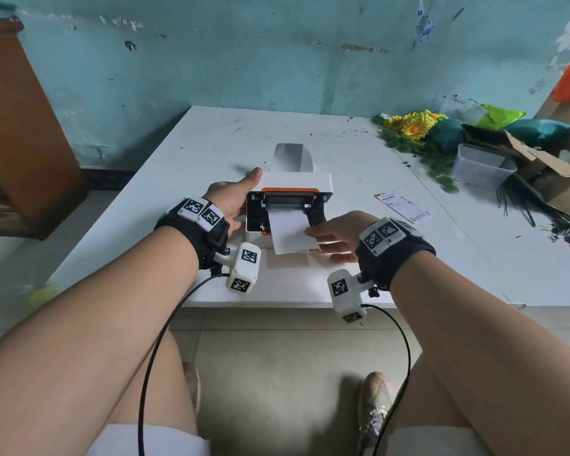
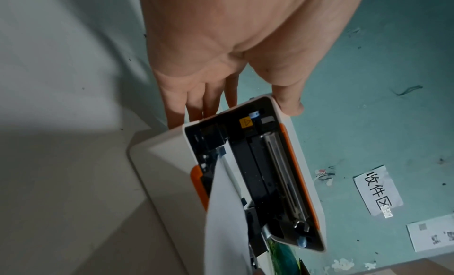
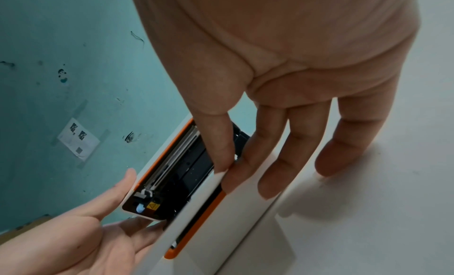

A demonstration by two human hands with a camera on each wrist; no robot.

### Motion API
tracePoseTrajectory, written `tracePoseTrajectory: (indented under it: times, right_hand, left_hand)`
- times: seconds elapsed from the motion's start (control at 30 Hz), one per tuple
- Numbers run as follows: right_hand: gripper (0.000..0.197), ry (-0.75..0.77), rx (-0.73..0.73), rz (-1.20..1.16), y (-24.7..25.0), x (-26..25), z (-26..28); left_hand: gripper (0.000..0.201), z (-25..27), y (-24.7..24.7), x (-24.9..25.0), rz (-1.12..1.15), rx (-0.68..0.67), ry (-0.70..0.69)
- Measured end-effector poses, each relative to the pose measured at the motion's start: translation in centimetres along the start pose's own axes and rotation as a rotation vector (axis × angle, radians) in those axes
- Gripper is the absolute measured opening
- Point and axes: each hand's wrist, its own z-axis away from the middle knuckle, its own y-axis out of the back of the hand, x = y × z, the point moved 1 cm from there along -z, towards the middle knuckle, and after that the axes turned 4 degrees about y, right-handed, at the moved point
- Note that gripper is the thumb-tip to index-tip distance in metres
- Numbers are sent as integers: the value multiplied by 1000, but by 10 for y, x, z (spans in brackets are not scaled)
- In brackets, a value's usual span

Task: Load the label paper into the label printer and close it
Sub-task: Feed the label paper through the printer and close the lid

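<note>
The white label printer (image 1: 297, 182) with orange trim stands mid-table, its lid tilted up over the black inside (image 2: 255, 172). Label paper (image 1: 292, 233) comes from behind the printer, runs through it and hangs out over the front. My left hand (image 1: 242, 199) holds the lid's left end, thumb (image 2: 287, 102) on its outer face and fingers underneath. My right hand (image 1: 316, 236) pinches the paper's right edge (image 3: 217, 179) between thumb and forefinger, just in front of the printer's white body (image 3: 233, 230).
A printed label sheet (image 1: 402, 207) lies right of the printer. Artificial sunflowers (image 1: 412, 126), a clear plastic tub (image 1: 481, 166) and an open cardboard box (image 1: 547, 169) crowd the table's right side. A wooden cabinet (image 1: 23, 126) stands to the left. The table's front edge (image 1: 277, 302) is near my wrists.
</note>
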Motion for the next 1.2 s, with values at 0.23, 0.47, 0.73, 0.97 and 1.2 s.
tracePoseTrajectory:
  times: [0.23, 0.47, 0.73, 0.97, 1.2]
  right_hand:
    - [13, -3, 41, -25, 2, 5, -7]
    - [25, 1, 114, -116, 9, 11, -15]
    - [15, -15, 153, -195, 17, 15, -23]
    - [15, 7, 122, -237, 21, 14, -34]
    - [14, 27, 92, -245, 22, 15, -35]
  left_hand:
    - [55, -7, 1, -8, 17, -8, -65]
    - [49, -14, -15, -9, 10, -30, -75]
    - [101, -29, -26, -7, 25, -58, -95]
    - [95, -27, -31, -9, 11, -50, -120]
    - [81, -32, -33, -9, -16, -44, -108]
